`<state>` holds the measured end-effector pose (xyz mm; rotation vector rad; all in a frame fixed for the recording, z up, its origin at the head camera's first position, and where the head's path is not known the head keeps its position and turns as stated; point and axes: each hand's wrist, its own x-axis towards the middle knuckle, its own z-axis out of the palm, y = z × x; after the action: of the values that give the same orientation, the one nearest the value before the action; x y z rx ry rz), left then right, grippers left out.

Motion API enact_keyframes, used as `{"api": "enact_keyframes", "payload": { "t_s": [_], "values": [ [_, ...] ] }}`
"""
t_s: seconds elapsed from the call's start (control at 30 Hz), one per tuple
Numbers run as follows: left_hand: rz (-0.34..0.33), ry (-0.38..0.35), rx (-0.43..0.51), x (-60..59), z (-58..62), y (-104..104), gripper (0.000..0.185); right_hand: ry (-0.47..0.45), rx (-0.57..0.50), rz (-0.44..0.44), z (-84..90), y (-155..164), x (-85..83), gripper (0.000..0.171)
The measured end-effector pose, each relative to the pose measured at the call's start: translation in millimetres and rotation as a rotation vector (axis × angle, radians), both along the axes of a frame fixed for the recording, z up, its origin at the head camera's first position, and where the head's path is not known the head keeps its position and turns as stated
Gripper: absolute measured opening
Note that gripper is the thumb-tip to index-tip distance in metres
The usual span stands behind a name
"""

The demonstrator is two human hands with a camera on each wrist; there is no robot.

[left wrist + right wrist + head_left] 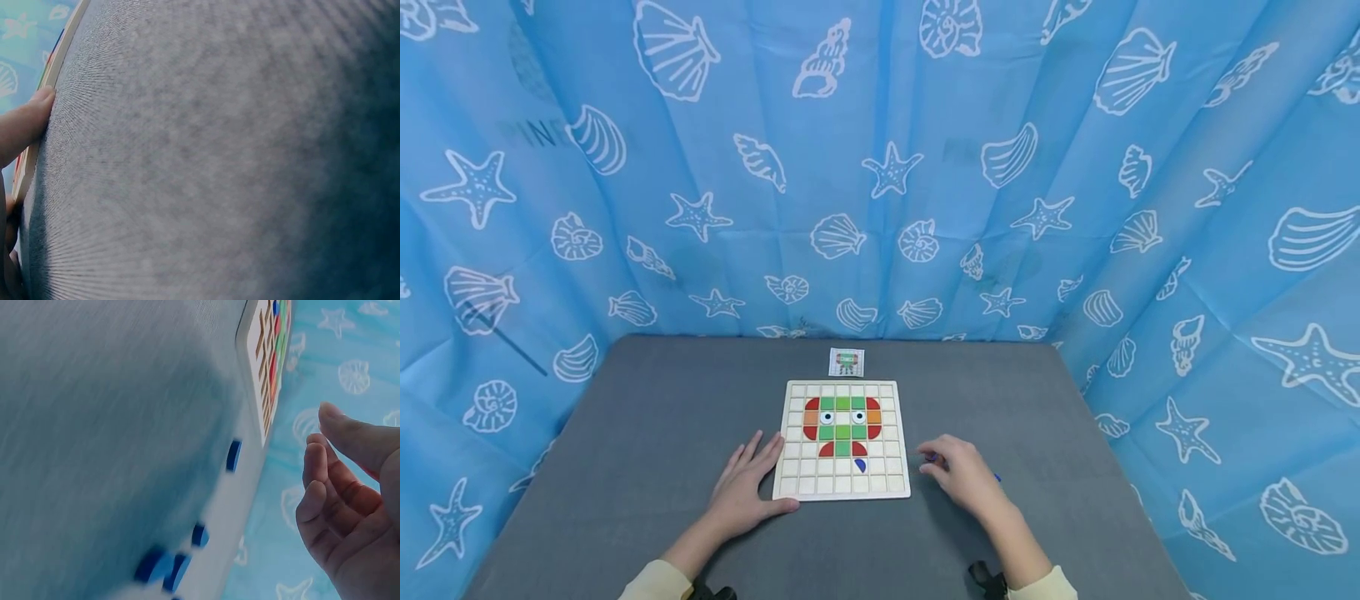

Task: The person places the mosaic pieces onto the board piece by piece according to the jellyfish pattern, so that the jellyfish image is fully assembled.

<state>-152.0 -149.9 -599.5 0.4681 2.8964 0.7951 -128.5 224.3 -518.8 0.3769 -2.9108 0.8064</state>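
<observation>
A wooden grid board (842, 487) lies in the middle of the grey table (647, 417), with red, green and orange tiles making a figure with two eyes, and one blue tile (860, 465) below it. My left hand (751, 475) lies flat on the table, fingers straight, touching the board's left front corner; in the left wrist view a fingertip (28, 122) touches the board's edge (59, 59). My right hand (942, 465) hovers right of the board over loose blue pieces (232, 455), its fingers (322, 487) loosely curled and holding nothing.
A small picture card (846, 362) lies beyond the board near the table's far edge. More blue pieces (157, 565) lie on the table by the right hand. A blue curtain with shells and starfish (880, 167) surrounds the table.
</observation>
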Motion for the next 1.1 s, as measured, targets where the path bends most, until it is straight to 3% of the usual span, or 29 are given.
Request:
{"api": "enact_keyframes", "payload": {
  "t_s": [0.23, 0.5, 0.7, 0.9, 1.1],
  "values": [
    [0.003, 0.021, -0.006, 0.5, -2.2, -1.1, 0.115, -0.001, 0.005, -0.105, -1.2, 29.0, 7.0, 0.025],
    [0.001, 0.018, -0.005, 0.0, -1.8, -0.1, 0.116, -0.076, -0.008, -0.167, -3.8, 61.4, 12.3, 0.027],
    [0.000, 0.019, -0.007, 0.2, -2.6, -0.7, 0.115, -0.162, 0.008, -0.223, -15.1, 83.4, 11.8, 0.031],
    [-0.001, 0.034, -0.008, -0.5, -2.1, -1.4, 0.115, -0.190, 0.013, -0.224, -26.9, 94.1, 5.8, 0.013],
    [-0.008, 0.025, 0.005, -0.3, -1.8, -1.5, 0.114, -0.182, 0.042, -0.265, -26.1, 99.3, 4.7, 0.003]
  ]
}}
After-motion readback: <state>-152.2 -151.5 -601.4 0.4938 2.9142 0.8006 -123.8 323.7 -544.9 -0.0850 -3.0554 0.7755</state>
